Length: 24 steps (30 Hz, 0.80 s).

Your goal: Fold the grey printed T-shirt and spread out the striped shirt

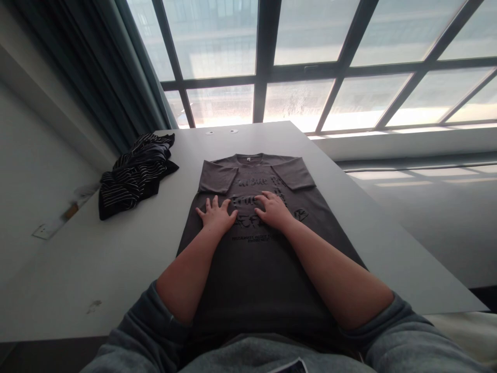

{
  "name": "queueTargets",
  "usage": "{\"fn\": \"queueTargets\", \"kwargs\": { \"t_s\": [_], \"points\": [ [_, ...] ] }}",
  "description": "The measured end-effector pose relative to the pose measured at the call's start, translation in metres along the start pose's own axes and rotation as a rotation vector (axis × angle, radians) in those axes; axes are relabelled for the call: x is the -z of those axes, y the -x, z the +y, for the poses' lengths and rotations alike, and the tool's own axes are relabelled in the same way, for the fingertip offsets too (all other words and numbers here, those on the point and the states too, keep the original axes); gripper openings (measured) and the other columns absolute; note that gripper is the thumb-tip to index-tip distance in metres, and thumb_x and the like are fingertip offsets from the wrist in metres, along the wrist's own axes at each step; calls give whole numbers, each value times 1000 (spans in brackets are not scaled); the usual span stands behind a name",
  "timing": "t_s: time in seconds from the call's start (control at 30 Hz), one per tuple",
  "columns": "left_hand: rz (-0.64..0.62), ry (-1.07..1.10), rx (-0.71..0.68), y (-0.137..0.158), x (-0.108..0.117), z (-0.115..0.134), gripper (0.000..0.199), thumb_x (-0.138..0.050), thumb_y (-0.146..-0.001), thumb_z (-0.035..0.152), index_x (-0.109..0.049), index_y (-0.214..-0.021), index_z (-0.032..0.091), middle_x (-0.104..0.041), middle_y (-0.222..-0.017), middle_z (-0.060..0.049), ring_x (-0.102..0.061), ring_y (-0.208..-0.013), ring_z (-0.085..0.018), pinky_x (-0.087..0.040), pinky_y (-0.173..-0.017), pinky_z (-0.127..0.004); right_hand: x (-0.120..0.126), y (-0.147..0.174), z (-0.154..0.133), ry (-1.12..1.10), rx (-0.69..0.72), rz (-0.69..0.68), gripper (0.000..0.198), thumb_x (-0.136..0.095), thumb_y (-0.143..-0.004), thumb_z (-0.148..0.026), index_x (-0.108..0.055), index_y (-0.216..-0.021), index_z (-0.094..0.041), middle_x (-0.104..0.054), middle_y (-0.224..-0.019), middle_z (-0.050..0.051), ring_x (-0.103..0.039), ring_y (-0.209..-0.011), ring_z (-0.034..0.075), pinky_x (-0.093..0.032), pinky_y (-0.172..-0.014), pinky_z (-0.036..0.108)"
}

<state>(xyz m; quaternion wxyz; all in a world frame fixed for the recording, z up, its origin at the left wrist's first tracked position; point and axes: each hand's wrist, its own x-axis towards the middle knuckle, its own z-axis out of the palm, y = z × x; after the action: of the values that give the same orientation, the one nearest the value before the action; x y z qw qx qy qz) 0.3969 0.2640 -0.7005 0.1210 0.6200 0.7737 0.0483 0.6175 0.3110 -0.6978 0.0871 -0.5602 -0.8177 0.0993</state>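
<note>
A dark grey T-shirt with black lettering lies spread out, front up, its collar toward the window and its hem near my body. Both short sleeves are laid inward over the chest. My left hand rests on the left half of the shirt, fingers spread, just below the left sleeve. On the printed lettering lies my right hand, palm down with its fingers apart and slightly bent. Neither hand grips the cloth. Parts of the lettering are hidden under my hands and the sleeves.
The white table carries a crumpled black garment with white stripes at the left. Two round cable covers sit near the far edge. Beyond stand a large framed window and a dark curtain. A wall socket is at the left.
</note>
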Motion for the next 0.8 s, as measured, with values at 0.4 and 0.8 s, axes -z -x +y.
{"fn": "queueTargets", "kwargs": {
  "t_s": [0.4,0.8],
  "points": [
    [-28,-31,-29,-2,-3,-2,77,-38,-98,68,-39,-164,29,-20,-175,-15,-20,-162,-41,-21,-127,-70,-2,2,-1,51,-35,-69,56,-54,-100,-45,-55,-152,-26,-38,-164,11,-35,-154,30,-27,-130,55],
    [-47,-29,-14,-2,3,-2,76,-39,-97,70,-41,-163,33,-23,-175,-10,-21,-160,-47,-23,-122,-78,-1,2,-1,72,-23,-72,56,-55,-100,-46,-56,-152,-26,-39,-163,12,-35,-154,29,-28,-130,54]
  ]
}}
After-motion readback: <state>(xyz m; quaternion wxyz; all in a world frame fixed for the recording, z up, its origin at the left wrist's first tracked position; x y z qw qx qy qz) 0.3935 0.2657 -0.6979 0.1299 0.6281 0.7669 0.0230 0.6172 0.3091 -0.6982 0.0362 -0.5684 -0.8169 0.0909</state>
